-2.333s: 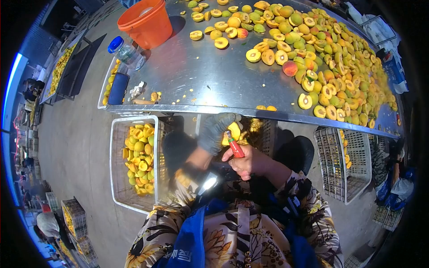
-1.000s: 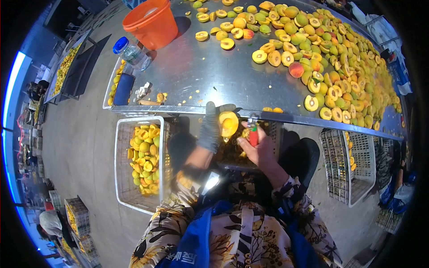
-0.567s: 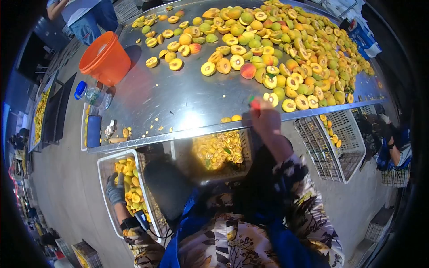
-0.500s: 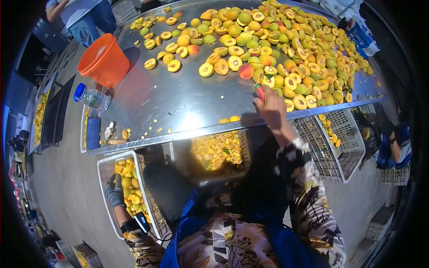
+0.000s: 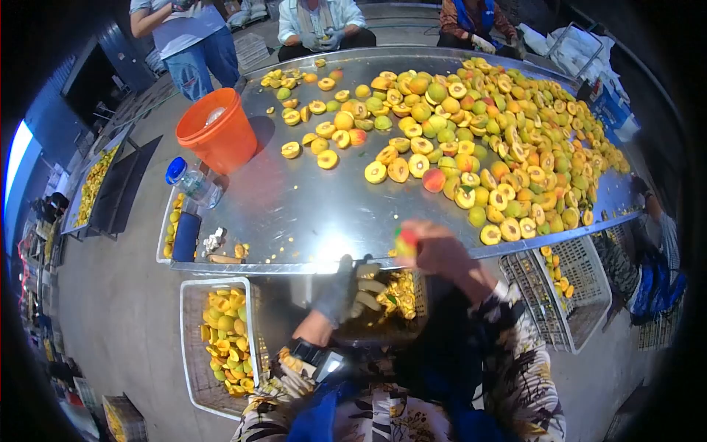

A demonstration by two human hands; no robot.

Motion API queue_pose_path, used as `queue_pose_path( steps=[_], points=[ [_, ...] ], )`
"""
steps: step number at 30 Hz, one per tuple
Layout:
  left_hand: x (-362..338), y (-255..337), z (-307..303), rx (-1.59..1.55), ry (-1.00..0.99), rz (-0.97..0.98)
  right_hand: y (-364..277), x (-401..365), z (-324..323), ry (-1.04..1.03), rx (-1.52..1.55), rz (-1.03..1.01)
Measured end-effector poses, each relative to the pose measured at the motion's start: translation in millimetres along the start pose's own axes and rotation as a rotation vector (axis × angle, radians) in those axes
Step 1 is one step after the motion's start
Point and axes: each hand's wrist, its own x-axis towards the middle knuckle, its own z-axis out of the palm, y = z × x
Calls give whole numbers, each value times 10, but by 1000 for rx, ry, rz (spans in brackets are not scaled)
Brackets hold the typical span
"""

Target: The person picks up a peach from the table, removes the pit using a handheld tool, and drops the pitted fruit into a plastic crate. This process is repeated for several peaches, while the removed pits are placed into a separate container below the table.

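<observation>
On the far left a white crate (image 5: 184, 331) is sitting on the floor, holding cut yellow fruit. Above it a bottle with a blue cap (image 5: 190, 180) is resting on the shiny metal table (image 5: 294, 214), near an orange bucket (image 5: 219, 136). The bottle's label is too small to read. Behind the bucket a person in blue jeans (image 5: 193, 55) is standing.

In the middle, the left hand (image 5: 346, 291) is wearing a dark glove. Its fingers are spreading wide open at the table's near edge and are holding nothing. Beside that hand a grey crate (image 5: 421, 295) is sitting under the table with fruit bits inside.

Just to the right, the bare right hand (image 5: 445, 254) is curling shut round a small fruit (image 5: 405, 239), holding it over the table's near edge. The fruit is looking blurry, yellow with some red. Farther right a big pile of cut fruit (image 5: 508, 147) is covering the table.
</observation>
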Motion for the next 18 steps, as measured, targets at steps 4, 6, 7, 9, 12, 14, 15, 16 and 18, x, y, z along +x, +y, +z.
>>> queue_pose_path(
  steps=[4, 6, 7, 9, 12, 14, 15, 16, 18],
  points=[
    [-81, 33, 411, -143, 21, 145, -526, -64, 172, -289, 23, -130],
    [-191, -31, 362, -206, 92, 153, -569, -143, 320, -171, 1, -162],
    [-243, 35, 385, -241, 131, 162, -514, -162, 388, -49, 69, -155],
    [-199, 78, 249, -495, 18, 195, -582, -228, 349, 133, 252, 92],
    [-250, 116, 158, -355, 11, 403, -512, -336, 562, 300, 340, 388],
    [-267, 132, 130, -444, -67, 435, -475, -505, 728, 181, 292, 372],
    [-263, 118, 137, -469, -8, 435, -479, -610, 823, 120, 266, 367],
    [-253, 86, 159, -497, 51, 433, -509, -722, 984, 189, 266, 337],
    [-213, 22, 194, -470, 199, 469, -707, -786, 1056, 158, 359, 398]
  ],
)
